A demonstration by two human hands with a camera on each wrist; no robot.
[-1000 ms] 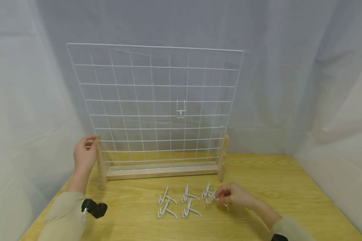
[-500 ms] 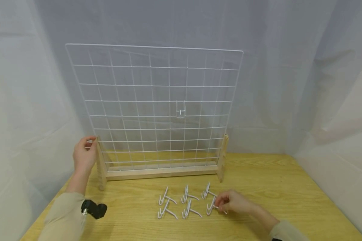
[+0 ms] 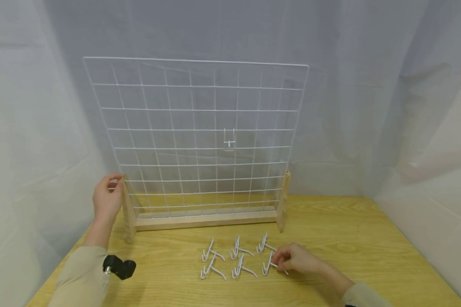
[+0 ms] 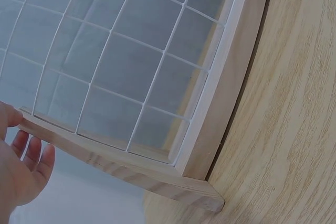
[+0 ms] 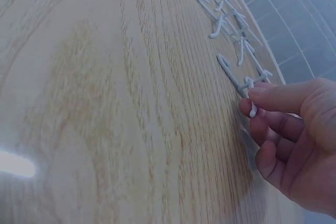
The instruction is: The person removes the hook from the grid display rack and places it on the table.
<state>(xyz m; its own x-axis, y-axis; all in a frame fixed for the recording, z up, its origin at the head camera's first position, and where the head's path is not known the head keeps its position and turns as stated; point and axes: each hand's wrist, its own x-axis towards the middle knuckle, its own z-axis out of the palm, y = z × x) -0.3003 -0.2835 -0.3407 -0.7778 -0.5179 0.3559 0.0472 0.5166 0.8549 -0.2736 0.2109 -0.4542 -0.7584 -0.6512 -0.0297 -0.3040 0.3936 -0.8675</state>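
Note:
My right hand (image 3: pixel 301 258) pinches the arm of a white wire hook (image 3: pixel 267 264) between thumb and forefinger. That hook lies at the front right of several matching hooks (image 3: pixel 240 266) on the table, arranged in two rows. At the left side, the thumb and fingertips of my left hand (image 3: pixel 106 198) grip the top of the upright (image 4: pixel 94 156) of a wooden stand (image 3: pixel 207 222). The stand holds a white wire grid panel (image 3: pixel 196 61) upright. One more hook (image 3: pixel 229 146) hangs on the grid, right of its middle.
Yellow wood-grain tabletop (image 3: pixel 330 226) extends to the right of the stand. Pale sheeting (image 3: pixel 353 128) surrounds the table at the back and sides. A black wrist camera (image 3: pixel 119 266) sits on the left sleeve.
My right hand has brought its hook down and slightly toward me, into the front row behind which another hook lies. The left hand stays at the upright.

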